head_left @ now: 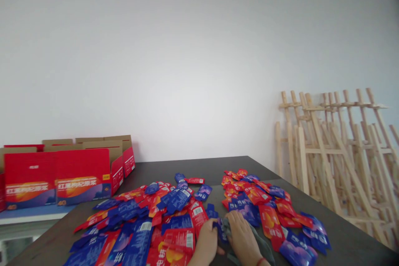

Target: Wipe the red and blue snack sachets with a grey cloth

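Observation:
At the bottom edge, both my hands rest on a dark table [199, 168] among red and blue sachets. My left hand [207, 244] is curled, its fingertips pinching a blue sachet [222, 233] that sits between the two hands. My right hand [242, 237] lies flat, fingers stretched forward, on a grey cloth [265, 247] that sticks out to its right. A large loose pile of sachets [146, 220] spreads to the left of my hands. A smaller pile [264, 203] lies to the right. A red band shows at my right wrist.
Open red cardboard boxes [59, 174] with brown flaps stand on a lower surface at the back left. Several wooden easels [339, 149] lean against the white wall on the right, beyond the table's edge.

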`<state>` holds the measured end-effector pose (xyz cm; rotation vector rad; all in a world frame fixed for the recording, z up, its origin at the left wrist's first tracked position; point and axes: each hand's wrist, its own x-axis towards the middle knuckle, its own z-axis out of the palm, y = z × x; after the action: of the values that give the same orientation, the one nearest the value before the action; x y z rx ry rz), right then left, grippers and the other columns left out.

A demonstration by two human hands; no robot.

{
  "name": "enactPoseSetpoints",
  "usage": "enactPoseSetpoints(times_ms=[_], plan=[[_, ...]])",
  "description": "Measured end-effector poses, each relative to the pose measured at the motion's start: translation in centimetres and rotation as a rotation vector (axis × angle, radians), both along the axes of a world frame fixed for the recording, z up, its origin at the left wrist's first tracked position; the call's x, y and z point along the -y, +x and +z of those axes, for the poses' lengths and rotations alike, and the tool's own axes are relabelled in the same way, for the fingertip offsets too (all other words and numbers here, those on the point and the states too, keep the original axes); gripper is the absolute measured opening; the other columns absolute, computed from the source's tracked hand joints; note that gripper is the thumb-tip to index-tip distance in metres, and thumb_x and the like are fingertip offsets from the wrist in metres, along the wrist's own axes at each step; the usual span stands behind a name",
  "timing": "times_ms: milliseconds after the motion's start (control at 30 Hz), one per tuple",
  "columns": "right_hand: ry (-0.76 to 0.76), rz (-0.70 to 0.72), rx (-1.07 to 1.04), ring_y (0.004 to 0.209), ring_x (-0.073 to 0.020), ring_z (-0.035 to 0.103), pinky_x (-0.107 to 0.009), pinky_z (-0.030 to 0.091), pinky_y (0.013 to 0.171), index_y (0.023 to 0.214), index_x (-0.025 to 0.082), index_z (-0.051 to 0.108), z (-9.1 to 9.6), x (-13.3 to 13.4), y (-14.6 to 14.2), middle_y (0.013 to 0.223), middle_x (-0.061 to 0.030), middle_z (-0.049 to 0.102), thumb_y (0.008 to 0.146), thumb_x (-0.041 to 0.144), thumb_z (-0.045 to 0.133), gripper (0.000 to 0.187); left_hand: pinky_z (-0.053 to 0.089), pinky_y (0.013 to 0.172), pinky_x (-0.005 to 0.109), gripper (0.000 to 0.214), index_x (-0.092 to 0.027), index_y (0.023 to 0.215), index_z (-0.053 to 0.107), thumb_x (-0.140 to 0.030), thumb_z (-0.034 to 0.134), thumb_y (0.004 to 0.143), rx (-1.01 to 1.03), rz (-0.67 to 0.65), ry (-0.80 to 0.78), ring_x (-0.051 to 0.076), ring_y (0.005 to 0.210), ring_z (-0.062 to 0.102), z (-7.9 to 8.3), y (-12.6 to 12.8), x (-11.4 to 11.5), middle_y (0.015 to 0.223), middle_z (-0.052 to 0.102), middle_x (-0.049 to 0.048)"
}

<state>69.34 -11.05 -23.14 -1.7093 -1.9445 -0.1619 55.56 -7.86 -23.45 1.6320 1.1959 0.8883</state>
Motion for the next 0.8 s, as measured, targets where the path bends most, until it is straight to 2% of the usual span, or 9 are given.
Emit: enactPoseSetpoints(times_ms=[67, 133, 233, 333, 400, 533, 667, 800], plan=[[-0.003, -0.018, -0.008, 0.106, -0.0241, 0.05, -0.035, 0.037, 0.092, 0.105, 0.019, 0.057, 0.1, -0.2, 0.6, 0.109, -0.0076, 0.058, 0.067, 0.005, 0.045, 0.043, 0.055, 0.072, 0.028, 0.035, -0.017, 0.113, 0.057, -0.021, 0.045, 0.08, 0.036, 0.022, -0.026, 0.02, 0.094, 0.063, -0.4, 0.2, -0.2, 0.106, 0.066, 0.0084], [-0.008, -0.036, -0.017, 0.106, -0.0245, 0.051, -0.034, 0.038, 0.091, 0.106, 0.018, 0.057, 0.0, -0.3, 1.1, 0.109, -0.0085, 0.059, 0.07, 0.008, 0.046, 0.039, 0.055, 0.063, 0.029, 0.037, -0.016, 0.115, 0.056, -0.023, 0.047, 0.079, 0.073, 0.033, -0.078, 0.021, 0.086, 0.065, -0.6, 0.5, -0.3, 0.1, 0.067, 0.0089], [-0.021, -0.077, -0.028, 0.109, -0.0246, 0.051, -0.034, 0.037, 0.094, 0.109, 0.015, 0.057, -0.3, -0.6, 2.3, 0.11, -0.0103, 0.06, 0.073, 0.011, 0.045, 0.038, 0.052, 0.049, 0.025, 0.04, -0.014, 0.119, 0.05, -0.021, 0.04, 0.081, 0.125, 0.025, -0.135, 0.019, 0.074, 0.065, -0.5, 0.6, -0.4, 0.095, 0.066, 0.0096], [-0.066, -0.123, -0.064, 0.113, -0.0246, 0.051, -0.033, 0.034, 0.099, 0.11, 0.016, 0.057, -0.3, -1.2, 4.1, 0.113, -0.0103, 0.061, 0.071, 0.011, 0.048, 0.041, 0.049, 0.045, 0.024, 0.041, -0.013, 0.12, 0.048, -0.017, 0.03, 0.083, 0.133, 0.057, -0.132, 0.017, 0.069, 0.065, 0.3, 0.2, -0.3, 0.097, 0.064, 0.0093], [-0.121, -0.126, -0.15, 0.106, -0.0238, 0.055, -0.033, 0.038, 0.093, 0.102, 0.018, 0.059, 0.1, -1.7, 5.1, 0.107, -0.0099, 0.063, 0.07, 0.013, 0.048, 0.034, 0.051, 0.051, 0.026, 0.04, -0.015, 0.117, 0.051, -0.016, 0.028, 0.083, 0.079, 0.094, -0.02, 0.018, 0.075, 0.065, 1.0, -0.2, 0.0, 0.102, 0.064, 0.0087], [-0.143, -0.114, -0.321, 0.085, -0.0205, 0.063, -0.031, 0.045, 0.075, 0.088, 0.019, 0.058, 1.4, -2.5, 6.4, 0.09, -0.0084, 0.067, 0.075, 0.021, 0.04, 0.023, 0.048, 0.081, 0.031, 0.033, -0.02, 0.104, 0.058, -0.014, 0.032, 0.084, -0.108, 0.086, 0.38, 0.019, 0.096, 0.061, 1.8, -0.8, 1.0, 0.101, 0.066, 0.0058], [-0.012, -0.11, -0.496, 0.085, -0.0213, 0.062, -0.031, 0.045, 0.075, 0.09, 0.02, 0.055, 2.6, -2.6, 7.2, 0.091, -0.0073, 0.066, 0.077, 0.029, 0.039, 0.023, 0.044, 0.078, 0.03, 0.027, -0.021, 0.095, 0.06, -0.012, 0.038, 0.083, -0.312, -0.045, 0.538, 0.018, 0.087, 0.06, 1.8, -0.9, 1.5, 0.092, 0.066, 0.0046], [0.061, -0.066, -0.483, 0.085, -0.0217, 0.06, -0.032, 0.045, 0.076, 0.09, 0.021, 0.053, 4.3, -1.9, 7.6, 0.09, -0.006, 0.063, 0.079, 0.033, 0.039, 0.021, 0.04, 0.076, 0.027, 0.021, -0.021, 0.085, 0.06, -0.007, 0.046, 0.077, -0.423, -0.156, 0.696, 0.018, 0.091, 0.054, 2.0, -1.0, 1.4, 0.091, 0.063, 0.0034]])
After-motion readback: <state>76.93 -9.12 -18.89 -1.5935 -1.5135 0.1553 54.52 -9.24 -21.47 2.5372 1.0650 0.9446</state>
